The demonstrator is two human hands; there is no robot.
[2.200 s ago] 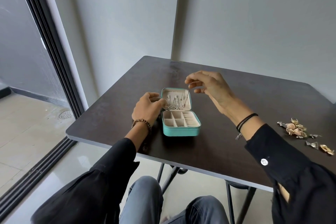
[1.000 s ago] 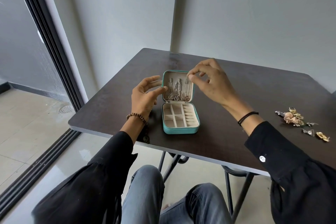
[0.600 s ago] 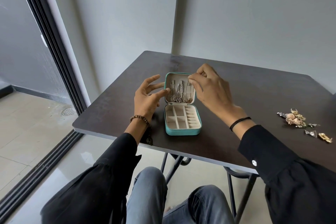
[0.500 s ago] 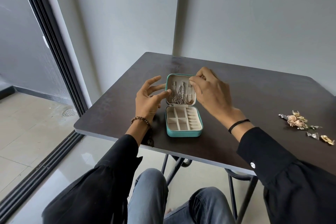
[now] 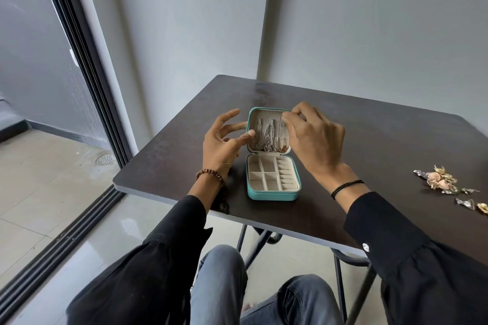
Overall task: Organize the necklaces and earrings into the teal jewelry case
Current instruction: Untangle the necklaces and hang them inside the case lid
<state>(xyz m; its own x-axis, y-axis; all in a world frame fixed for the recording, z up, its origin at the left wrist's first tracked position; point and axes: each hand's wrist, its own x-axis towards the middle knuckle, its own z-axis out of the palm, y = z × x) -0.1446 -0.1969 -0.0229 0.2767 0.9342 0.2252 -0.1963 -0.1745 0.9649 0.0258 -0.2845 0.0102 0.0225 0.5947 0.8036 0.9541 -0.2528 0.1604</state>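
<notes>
Several necklaces hang in the teal jewelry case; right hand pinches one, left hand, spread, steadies the lid; earrings lie unpacked on the desk.

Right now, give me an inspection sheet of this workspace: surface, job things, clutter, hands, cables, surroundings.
Surface: dark table, matte top.
Job's things: teal jewelry case open, lid upright; necklaces hang inside the lid; tray compartments look empty; earrings heaped at the table's right side, apart from the case.
Clutter: nothing seen.
Hands: left hand open, fingers spread, thumb at the lid's left edge; right hand pinches at the lid's top right, apparently one of the necklaces.
Cables: nothing seen.
Surroundings: grey wall behind; sliding door frame at left; tiled floor below.
</notes>
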